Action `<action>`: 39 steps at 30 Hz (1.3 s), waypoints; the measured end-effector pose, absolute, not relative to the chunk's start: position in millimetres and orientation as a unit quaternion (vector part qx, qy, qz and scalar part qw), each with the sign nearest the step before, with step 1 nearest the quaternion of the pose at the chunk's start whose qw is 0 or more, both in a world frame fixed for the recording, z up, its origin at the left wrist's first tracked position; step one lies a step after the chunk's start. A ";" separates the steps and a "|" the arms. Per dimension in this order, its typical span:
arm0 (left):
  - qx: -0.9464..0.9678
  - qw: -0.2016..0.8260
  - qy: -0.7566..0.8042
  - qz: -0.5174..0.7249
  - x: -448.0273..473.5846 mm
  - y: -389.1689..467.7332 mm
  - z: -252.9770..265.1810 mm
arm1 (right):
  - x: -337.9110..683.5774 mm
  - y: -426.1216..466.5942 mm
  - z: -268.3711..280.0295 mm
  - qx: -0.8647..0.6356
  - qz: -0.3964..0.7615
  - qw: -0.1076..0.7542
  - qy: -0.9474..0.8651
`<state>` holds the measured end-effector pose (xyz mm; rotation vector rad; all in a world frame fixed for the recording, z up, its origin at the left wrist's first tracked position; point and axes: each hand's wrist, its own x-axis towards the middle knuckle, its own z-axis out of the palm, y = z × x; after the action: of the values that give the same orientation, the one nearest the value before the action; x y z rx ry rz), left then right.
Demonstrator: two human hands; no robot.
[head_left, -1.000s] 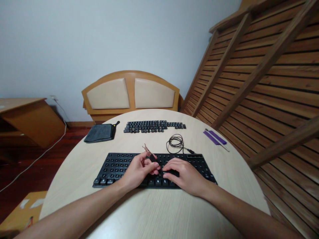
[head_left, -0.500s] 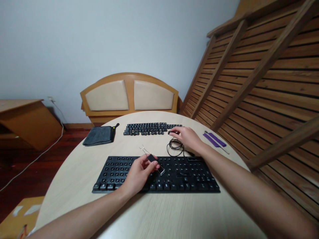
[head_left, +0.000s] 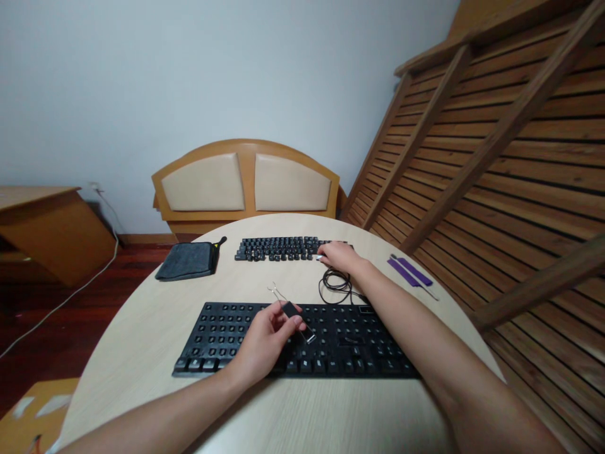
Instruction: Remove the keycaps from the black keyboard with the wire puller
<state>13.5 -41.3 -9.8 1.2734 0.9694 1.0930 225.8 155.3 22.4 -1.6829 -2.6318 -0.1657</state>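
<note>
My left hand is closed around the black handle of a wire keycap puller, its thin wires pointing away from me. Under that hand lies a black keyboard with most of its keycaps off; caps remain along the front row. Beyond it, loose black keycaps lie in keyboard-like rows. At the right end of these rows, my right hand is down by the table with its fingers pinched on a small keycap, mostly covered by the fingers. The coiled keyboard cable lies just below my right wrist.
A dark grey folded cloth or pouch with a black-handled brush sits at the table's left. Purple strips and a thin metal tool lie at the right. Slatted wooden panels lean beside the round table.
My right hand has lowered the keycap to the table at the end of the loose rows. My left hand still holds the puller over the keyboard. The view has shifted slightly.
</note>
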 end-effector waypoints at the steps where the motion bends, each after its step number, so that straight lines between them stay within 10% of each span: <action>1: 0.542 0.567 0.411 0.465 13.4 -41.2 -10.3 | 224.9 154.8 21.8 -0.537 -0.053 0.008 -0.842; 39: 0.558 0.555 0.418 0.453 13.5 -42.1 -4.9 | 204.7 146.5 15.9 -0.522 -0.055 0.061 -0.849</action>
<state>13.5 -42.1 -4.9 1.3183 0.9864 1.0704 204.7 146.5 15.9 -1.5794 -2.5691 -0.1664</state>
